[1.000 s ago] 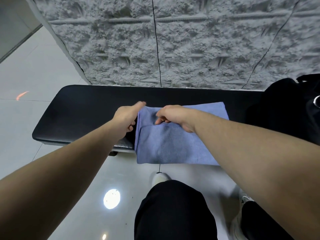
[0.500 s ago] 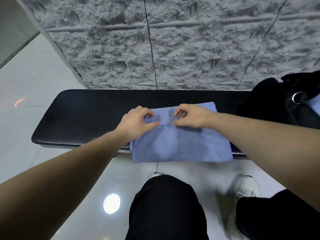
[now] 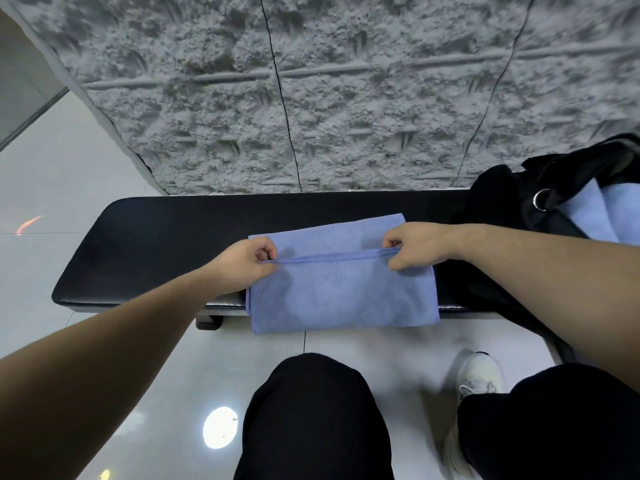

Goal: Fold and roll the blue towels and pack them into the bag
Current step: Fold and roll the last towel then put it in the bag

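A blue towel (image 3: 341, 292) lies folded on the black bench (image 3: 162, 237), its near part hanging over the front edge. My left hand (image 3: 247, 261) pinches the left end of the upper layer's hemmed edge. My right hand (image 3: 412, 245) pinches the right end of the same edge. The edge runs taut between the two hands, across the towel's middle. A black bag (image 3: 512, 199) stands open at the bench's right end, with more blue towel (image 3: 599, 213) showing inside it.
A rough grey wall (image 3: 311, 98) rises right behind the bench. Glossy pale floor tiles (image 3: 69, 188) spread to the left and below. My knees in black trousers (image 3: 311, 417) and a white shoe (image 3: 479, 375) are close to the bench front.
Both hands moved apart from the towel's middle to the two ends of the upper edge. The towel now lies wider and flatter, and the bag shows more at the right.
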A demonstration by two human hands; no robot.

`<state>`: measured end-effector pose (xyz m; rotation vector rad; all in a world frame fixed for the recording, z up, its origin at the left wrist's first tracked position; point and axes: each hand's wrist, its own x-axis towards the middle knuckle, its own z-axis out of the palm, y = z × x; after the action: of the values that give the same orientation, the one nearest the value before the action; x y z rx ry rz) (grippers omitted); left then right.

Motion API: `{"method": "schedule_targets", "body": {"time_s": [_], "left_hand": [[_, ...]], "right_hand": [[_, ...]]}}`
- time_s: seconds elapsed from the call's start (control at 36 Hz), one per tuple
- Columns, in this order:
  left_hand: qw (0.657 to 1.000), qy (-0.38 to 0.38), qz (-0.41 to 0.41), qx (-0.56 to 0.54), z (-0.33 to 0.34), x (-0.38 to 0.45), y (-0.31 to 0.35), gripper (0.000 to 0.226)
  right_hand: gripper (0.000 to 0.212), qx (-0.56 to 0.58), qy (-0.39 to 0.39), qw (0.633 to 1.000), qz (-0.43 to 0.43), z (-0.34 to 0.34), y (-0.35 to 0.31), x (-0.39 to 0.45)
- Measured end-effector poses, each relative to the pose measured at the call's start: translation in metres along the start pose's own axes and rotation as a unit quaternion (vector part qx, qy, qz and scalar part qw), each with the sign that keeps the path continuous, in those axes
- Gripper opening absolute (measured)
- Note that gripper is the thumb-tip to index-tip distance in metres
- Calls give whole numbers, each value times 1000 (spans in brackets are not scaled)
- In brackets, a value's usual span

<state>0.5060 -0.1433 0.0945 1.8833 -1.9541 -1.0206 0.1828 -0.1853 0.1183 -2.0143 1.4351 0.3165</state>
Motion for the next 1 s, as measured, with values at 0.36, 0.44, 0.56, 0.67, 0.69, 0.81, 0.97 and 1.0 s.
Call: {"method": "schedule_targets", "body": {"time_s": [0.36,0.44,0.56,0.67,0.69,0.81,0.97,1.0], "left_hand": [[980,181,-6,-84,-14,18,12,4],[981,183,-20,-65,-14,28,9,3],[986,155,-55,-34,-9,36,2,3],[984,151,-85,-49,0,36,-3,4],[983,154,-86,-52,2,36,-4,4],[981,166,-85,-50,3,32,-7,19],[969,158,-184,-55,1,21,-11,18],[967,143,-200,-69,1,20,-12,19]], "right_hand": [[14,223,147,964,-10,-24,-10,24],[15,200,149,968,3,-26,-9,36],[13,115,150,981,30,-23,-1,51],[17,98,156,982,50,-13,9,60],[21,103,164,980,49,-11,11,61],[36,85,190,977,45,-7,15,61],[53,-28,186,982,13,-5,0,55],[54,-29,176,984,8,-4,-4,55]]}}
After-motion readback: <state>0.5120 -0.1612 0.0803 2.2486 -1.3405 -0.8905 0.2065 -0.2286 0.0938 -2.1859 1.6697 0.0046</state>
